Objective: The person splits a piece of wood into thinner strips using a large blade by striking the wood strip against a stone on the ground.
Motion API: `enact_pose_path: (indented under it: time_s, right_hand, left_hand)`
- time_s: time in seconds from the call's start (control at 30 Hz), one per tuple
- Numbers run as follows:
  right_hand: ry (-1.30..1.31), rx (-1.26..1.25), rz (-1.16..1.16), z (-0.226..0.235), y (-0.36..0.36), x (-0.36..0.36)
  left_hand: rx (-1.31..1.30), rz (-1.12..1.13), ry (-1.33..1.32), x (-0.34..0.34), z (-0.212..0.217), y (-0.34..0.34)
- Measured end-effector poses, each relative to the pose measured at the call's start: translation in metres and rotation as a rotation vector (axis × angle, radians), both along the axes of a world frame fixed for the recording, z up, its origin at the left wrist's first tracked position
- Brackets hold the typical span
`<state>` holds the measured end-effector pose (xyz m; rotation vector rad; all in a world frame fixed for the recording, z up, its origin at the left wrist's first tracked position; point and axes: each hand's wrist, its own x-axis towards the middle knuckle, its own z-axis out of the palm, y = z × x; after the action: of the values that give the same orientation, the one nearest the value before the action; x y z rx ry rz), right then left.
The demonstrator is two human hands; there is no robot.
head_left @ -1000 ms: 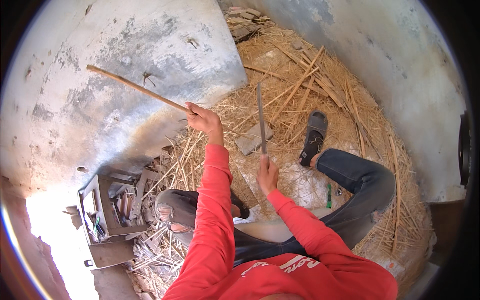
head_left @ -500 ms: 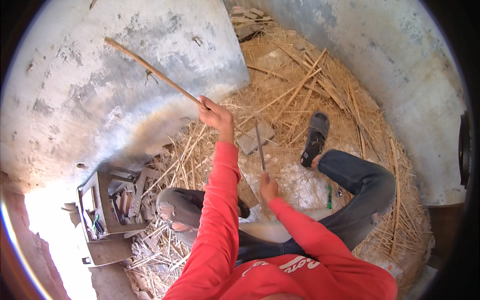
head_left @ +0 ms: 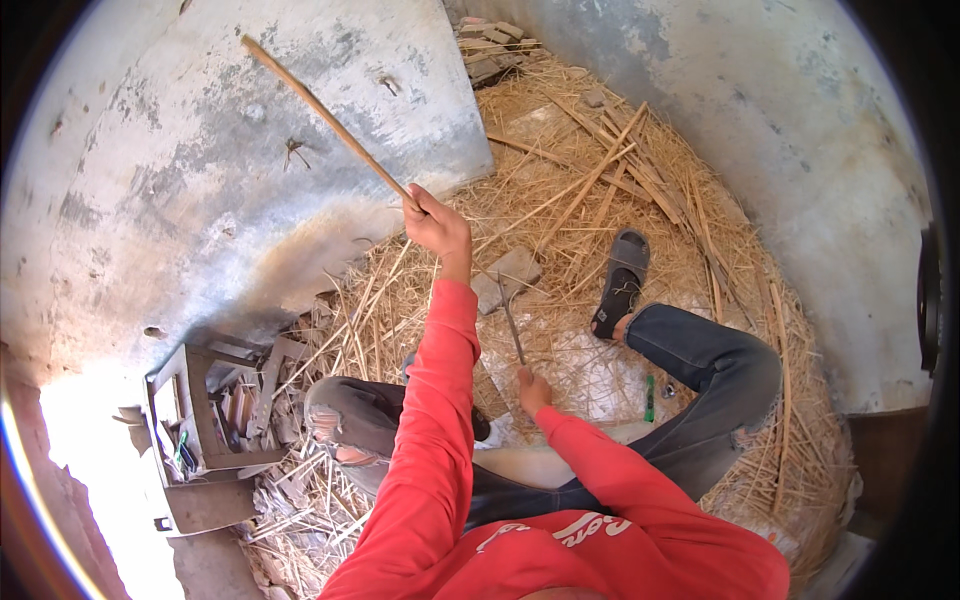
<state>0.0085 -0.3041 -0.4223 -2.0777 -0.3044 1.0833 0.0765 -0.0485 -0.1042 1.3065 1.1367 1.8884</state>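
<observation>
My left hand is raised and closed round one end of a long, thin wooden stick. From that fist the stick slants up to the far left, in front of the grey wall. Lower and nearer my lap, my right hand grips what looks like a knife with a narrow dark blade. The blade points away from me over the straw, apart from the stick. Its handle is mostly hidden in my fingers. A flat grey brick lies by the blade's tip.
Straw and shavings cover the floor, with long split sticks at the far right. Left of me stands a broken wooden frame filled with scraps. A small green object lies by my right leg. Curved walls surround the spot.
The stick has swung up, its far end now higher and a little to the right. The knife has dropped slightly nearer to me and tilts more to the left.
</observation>
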Motion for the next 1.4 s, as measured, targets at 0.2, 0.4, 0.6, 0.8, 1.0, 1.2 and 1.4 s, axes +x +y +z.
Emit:
enact_pose_path:
  time_s: [0.2,0.4,0.6,0.8,1.0,1.2,1.4]
  right_hand:
    - [0.015,0.643,-0.225,0.161,0.062,0.028]
    - [-0.246,0.813,-0.104,0.127,0.041,0.001]
    - [-0.332,0.064,0.109,-0.015,-0.009,-0.03]
    - [-0.281,0.315,-0.103,0.074,0.045,0.013]
    - [-0.07,0.704,-0.191,0.126,0.049,0.015]
    - [0.306,0.579,-0.312,0.137,0.036,-0.004]
    - [0.27,0.557,-0.286,0.151,0.029,-0.012]
  left_hand:
    - [-0.011,0.088,0.021,-0.039,-0.013,0.021]
    - [0.046,0.109,-0.027,-0.051,-0.017,0.032]
    - [-0.022,0.038,-0.072,-0.046,-0.02,0.024]
    - [0.015,-0.057,-0.122,-0.066,-0.035,0.033]
    - [0.035,-0.223,-0.242,-0.091,-0.036,0.04]
    - [-0.006,-0.402,-0.173,-0.12,-0.039,0.044]
    - [0.002,-0.097,0.337,-0.173,-0.042,0.052]
